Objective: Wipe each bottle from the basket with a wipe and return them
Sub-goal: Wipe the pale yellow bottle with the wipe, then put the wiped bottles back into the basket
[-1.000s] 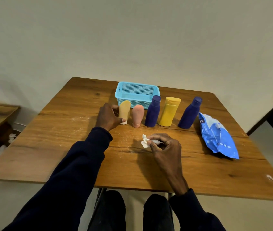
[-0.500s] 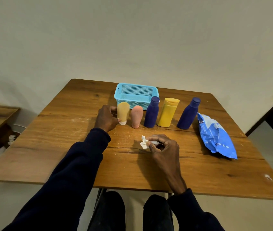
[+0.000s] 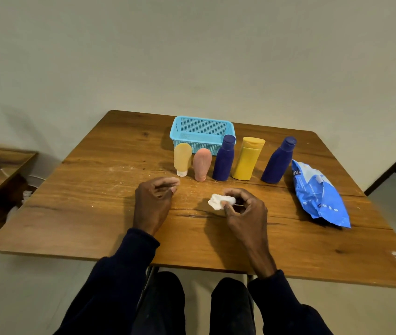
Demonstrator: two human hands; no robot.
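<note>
Your right hand (image 3: 242, 209) is curled closed around a crumpled white wipe (image 3: 217, 201), pinching it between thumb and fingertips just above the desk (image 3: 95, 189), while your left hand (image 3: 154, 201) hovers loosely open and empty, fingers half curled, just short of the row of bottles. All the bottles stand upright on the desk in front of the blue basket (image 3: 201, 132), which looks empty from here, so the step in hand appears to be choosing a bottle to wipe or to put back. To do it well, take one bottle near its middle with your free hand, lift it straight up so that it does not knock its neighbour, and wrap the wipe around the body, turning the bottle rather than the wipe. The tan tube (image 3: 182, 158) and the pink tube (image 3: 202, 164) rest on narrow caps and stand close together, so they will probably tip easily; grip them firmly before lifting. Lay each one in the basket rather than dropping it. Counted: five bottles in all, namely one tan tube, one pink tube, one yellow bottle (image 3: 248, 158) and two dark blue bottles (image 3: 224, 158) (image 3: 279, 160); one basket; one wipe in hand; and one blue wipes packet (image 3: 320, 192) lying at the right of the row.
</note>
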